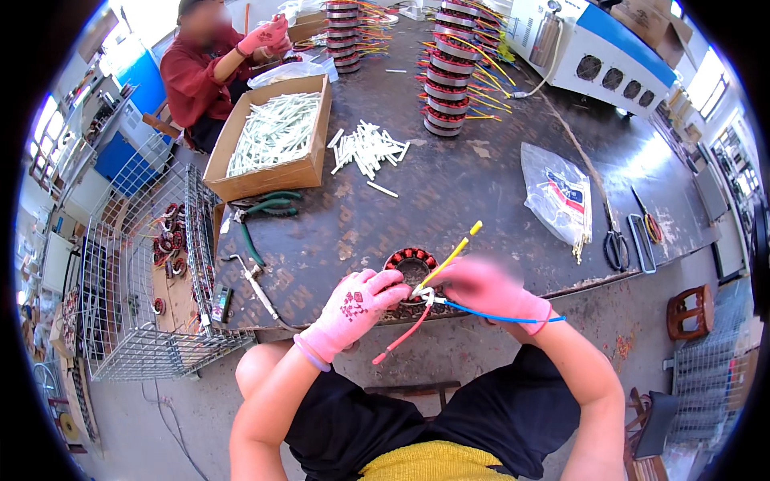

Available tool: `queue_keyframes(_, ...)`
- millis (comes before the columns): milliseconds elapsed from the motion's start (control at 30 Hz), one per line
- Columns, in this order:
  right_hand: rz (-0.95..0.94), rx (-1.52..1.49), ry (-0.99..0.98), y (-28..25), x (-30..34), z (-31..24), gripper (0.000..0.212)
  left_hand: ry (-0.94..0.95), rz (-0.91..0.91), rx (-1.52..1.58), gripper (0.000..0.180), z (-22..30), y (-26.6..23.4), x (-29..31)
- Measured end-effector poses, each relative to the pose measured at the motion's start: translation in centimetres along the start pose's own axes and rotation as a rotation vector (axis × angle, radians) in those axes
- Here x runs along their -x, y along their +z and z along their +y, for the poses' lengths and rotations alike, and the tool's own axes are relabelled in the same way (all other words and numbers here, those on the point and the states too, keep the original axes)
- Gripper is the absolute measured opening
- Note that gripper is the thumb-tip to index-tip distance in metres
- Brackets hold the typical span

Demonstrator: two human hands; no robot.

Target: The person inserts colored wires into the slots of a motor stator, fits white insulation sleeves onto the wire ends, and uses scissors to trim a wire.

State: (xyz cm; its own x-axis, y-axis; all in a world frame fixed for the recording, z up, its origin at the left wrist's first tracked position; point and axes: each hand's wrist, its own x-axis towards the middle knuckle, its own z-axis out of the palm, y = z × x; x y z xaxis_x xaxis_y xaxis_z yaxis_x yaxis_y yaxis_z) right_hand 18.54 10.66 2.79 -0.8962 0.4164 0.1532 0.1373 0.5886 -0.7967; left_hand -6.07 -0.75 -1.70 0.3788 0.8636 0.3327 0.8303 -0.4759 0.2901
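A ring-shaped motor stator [398,258] with red windings lies at the table's near edge. A yellow lead wire [446,264], a blue lead wire [493,315] and a red lead wire [405,333] spread from white sleeving [427,297] at its near side. My left hand [357,303], in a pink glove, is closed, its fingertips on the stator's near left side beside the sleeving. My right hand [496,290], gloved too, has its fingers drawn together by the base of the yellow wire; the hand is partly blurred, and what it pinches is hidden.
A cardboard box [322,132] of white sleeves stands far left, with loose sleeves [367,150] beside it. Green-handled pliers [273,204] and a soldering iron [261,293] lie left. A stator stack [446,100] stands behind; scissors [616,250] lie right. A co-worker [200,72] sits far left.
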Motion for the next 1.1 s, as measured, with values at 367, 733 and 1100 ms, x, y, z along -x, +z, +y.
queue_keyframes(367,0.316,0.088,-0.026,4.6,1.1,1.7,0.029,-0.002,0.067,0.027,0.032,0.8,0.1,-0.2)
queue_keyframes(733,0.371,0.032,-0.065,5.7,0.7,3.4,0.028,-0.411,0.067,0.573,0.036,2.6,1.0,-0.5)
queue_keyframes(1100,0.453,-0.224,0.059,6.1,1.6,2.4,0.027,-0.289,0.039,0.455,0.032,2.9,0.9,-1.1)
